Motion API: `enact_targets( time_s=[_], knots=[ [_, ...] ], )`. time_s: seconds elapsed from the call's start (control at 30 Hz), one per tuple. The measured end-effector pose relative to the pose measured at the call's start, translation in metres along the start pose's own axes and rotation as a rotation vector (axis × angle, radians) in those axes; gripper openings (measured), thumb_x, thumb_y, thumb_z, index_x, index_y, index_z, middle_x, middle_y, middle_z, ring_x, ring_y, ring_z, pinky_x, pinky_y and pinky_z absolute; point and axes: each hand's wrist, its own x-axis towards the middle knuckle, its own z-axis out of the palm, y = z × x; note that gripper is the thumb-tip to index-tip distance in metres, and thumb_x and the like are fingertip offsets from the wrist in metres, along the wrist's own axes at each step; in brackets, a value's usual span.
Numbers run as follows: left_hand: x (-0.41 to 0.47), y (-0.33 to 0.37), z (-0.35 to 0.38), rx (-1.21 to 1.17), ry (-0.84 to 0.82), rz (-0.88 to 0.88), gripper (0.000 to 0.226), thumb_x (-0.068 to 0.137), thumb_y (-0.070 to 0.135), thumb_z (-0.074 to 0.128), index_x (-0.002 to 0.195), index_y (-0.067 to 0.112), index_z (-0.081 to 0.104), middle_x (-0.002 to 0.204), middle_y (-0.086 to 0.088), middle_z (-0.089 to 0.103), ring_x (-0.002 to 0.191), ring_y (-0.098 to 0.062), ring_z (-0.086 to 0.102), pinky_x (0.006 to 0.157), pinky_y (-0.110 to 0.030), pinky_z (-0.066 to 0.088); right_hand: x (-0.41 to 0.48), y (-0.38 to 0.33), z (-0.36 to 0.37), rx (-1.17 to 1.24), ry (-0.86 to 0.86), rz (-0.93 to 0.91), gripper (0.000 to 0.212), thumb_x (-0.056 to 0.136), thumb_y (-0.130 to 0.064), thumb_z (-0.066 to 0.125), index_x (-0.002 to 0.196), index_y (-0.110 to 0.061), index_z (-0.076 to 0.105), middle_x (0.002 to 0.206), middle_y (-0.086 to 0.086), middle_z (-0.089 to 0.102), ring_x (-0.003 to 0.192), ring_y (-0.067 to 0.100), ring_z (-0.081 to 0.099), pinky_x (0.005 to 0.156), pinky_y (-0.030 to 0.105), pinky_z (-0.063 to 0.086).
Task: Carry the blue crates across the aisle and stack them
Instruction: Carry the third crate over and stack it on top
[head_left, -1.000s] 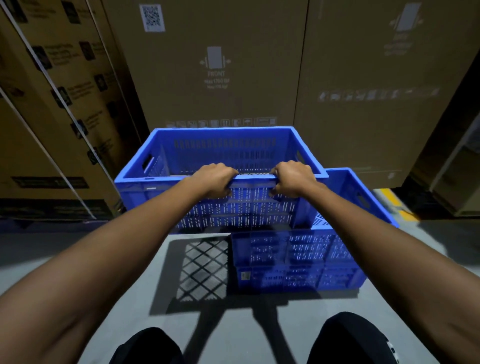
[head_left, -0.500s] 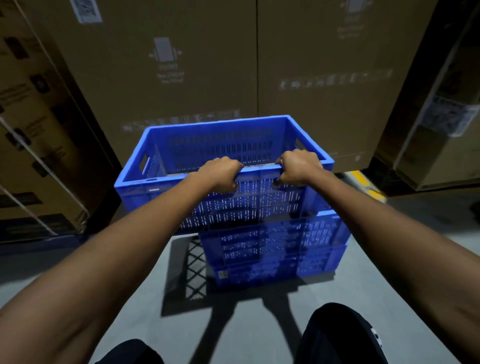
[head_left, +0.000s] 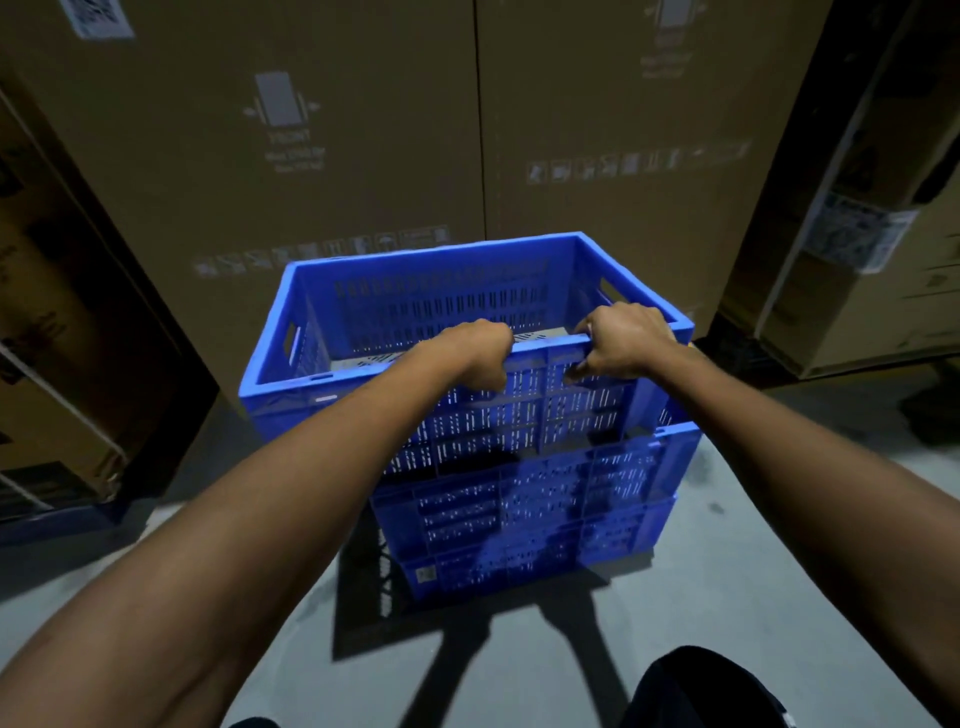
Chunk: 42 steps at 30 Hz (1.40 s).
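Both hands hold the near rim of the upper blue crate (head_left: 447, 312). Left hand (head_left: 475, 353): grip curled over the rim edge, knuckles up, fingers folded down onto the outer wall. Right hand (head_left: 621, 338): grip likewise wrapped around the same rim, just to the right of the left hand, with a short stretch of rim bare between the two. Both forearms reach forward from the lower corners of the view.

Upper blue crate: open-topped, slotted walls, handle cut-outs in both end walls; nothing seen lying inside it. It sits over the lower blue crate (head_left: 545, 519) but is offset to the left, so its left end overhangs while the lower crate's right rim shows beyond it. Whether the upper crate rests fully on the lower one or is carried by the hands cannot be told.

Lower blue crate: stands on the grey concrete floor (head_left: 727, 597), a small square label on its near wall at the lower left corner. A latticed shadow falls on the floor to its left.

Surroundings: tall cardboard cartons (head_left: 363, 130) with printed handling symbols stand directly behind the crates. Strapped cartons (head_left: 62, 338) stand at the left, and further cartons (head_left: 857, 234) bearing a white label at the right. Dark trouser knees (head_left: 696, 686) show at the bottom edge.
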Motion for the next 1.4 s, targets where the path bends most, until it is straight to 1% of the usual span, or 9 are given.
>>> enact_targets(
  time_s=[0.27,0.43,0.57,0.73,0.9,1.03,1.13,1.23,1.4],
  knots=[
    [0.016,0.030,-0.004,-0.017,-0.015,0.028,0.029,0.078,0.021,0.073,0.073,0.017,0.045,0.076,-0.005,0.052,0.061,-0.021,0.049,0.048,-0.033,0.038,-0.009,0.027,-0.002,0.052,0.020,0.024,0.092,0.029,-0.108,0.035,0.078,-0.037,0.067,0.060,-0.016,0.058,0.064,0.011,0.054,0.054,0.031,0.032],
    [0.035,0.049,-0.004,-0.020,-0.012,0.045,0.029,0.079,0.024,0.072,0.074,0.020,0.044,0.076,-0.004,0.052,0.064,-0.019,0.050,0.050,-0.032,0.036,-0.014,0.051,-0.002,0.122,0.101,0.043,0.097,0.055,-0.103,0.008,0.081,-0.035,0.071,0.066,-0.008,0.064,0.067,0.017,0.055,0.057,0.033,0.032],
    [0.047,0.063,-0.004,-0.025,-0.021,0.047,0.022,0.080,0.021,0.070,0.077,0.017,0.049,0.077,-0.005,0.055,0.064,-0.020,0.052,0.050,-0.033,0.040,-0.009,0.066,-0.003,0.155,0.075,0.104,0.107,0.062,-0.096,-0.008,0.083,-0.029,0.073,0.060,-0.002,0.058,0.061,0.014,0.052,0.052,0.033,0.025],
    [0.055,0.074,0.000,-0.058,-0.028,0.039,0.021,0.079,0.022,0.069,0.078,0.020,0.047,0.080,-0.004,0.055,0.067,-0.019,0.054,0.051,-0.033,0.039,-0.005,0.076,0.000,0.087,0.047,0.093,0.094,0.059,-0.099,-0.002,0.070,-0.038,0.069,0.058,-0.009,0.060,0.060,0.011,0.053,0.053,0.031,0.028],
    [0.058,0.074,0.003,-0.039,0.010,0.041,0.025,0.079,0.025,0.070,0.076,0.020,0.046,0.077,-0.002,0.054,0.067,-0.019,0.053,0.051,-0.033,0.038,0.001,0.080,0.004,0.042,0.065,0.085,0.098,0.060,-0.098,-0.003,0.074,-0.037,0.071,0.059,-0.009,0.061,0.060,0.011,0.054,0.053,0.030,0.030],
    [0.055,0.074,0.009,-0.011,0.119,0.068,0.042,0.075,0.056,0.071,0.074,0.022,0.045,0.073,0.002,0.053,0.066,-0.016,0.052,0.053,-0.032,0.037,0.003,0.080,0.008,0.014,0.068,0.119,0.082,0.070,-0.090,0.002,0.069,-0.038,0.065,0.060,-0.009,0.058,0.060,0.010,0.050,0.054,0.031,0.030],
    [0.045,0.073,0.007,-0.144,0.183,0.120,0.055,0.074,0.078,0.052,0.082,0.024,0.050,0.073,0.005,0.055,0.067,-0.014,0.053,0.054,-0.033,0.039,0.004,0.078,0.010,-0.003,0.033,0.176,0.066,0.082,-0.073,0.015,0.074,-0.032,0.066,0.067,-0.005,0.058,0.062,0.013,0.048,0.061,0.036,0.031],
    [0.028,0.068,0.004,-0.354,0.285,0.064,0.061,0.080,0.081,0.034,0.089,0.024,0.052,0.079,0.003,0.059,0.071,-0.016,0.056,0.060,-0.034,0.045,0.002,0.073,0.008,-0.021,-0.004,0.219,0.054,0.088,-0.058,0.023,0.085,-0.028,0.067,0.079,0.001,0.061,0.071,0.021,0.051,0.065,0.038,0.032],
    [0.000,0.036,0.010,-0.190,0.322,-0.061,0.058,0.092,0.071,0.019,0.091,0.020,0.047,0.078,-0.003,0.056,0.071,-0.022,0.054,0.064,-0.039,0.043,-0.005,0.059,0.006,-0.018,-0.027,0.266,0.045,0.091,-0.044,0.025,0.085,-0.017,0.060,0.088,0.007,0.058,0.080,0.028,0.051,0.074,0.043,0.035]
  ],
)
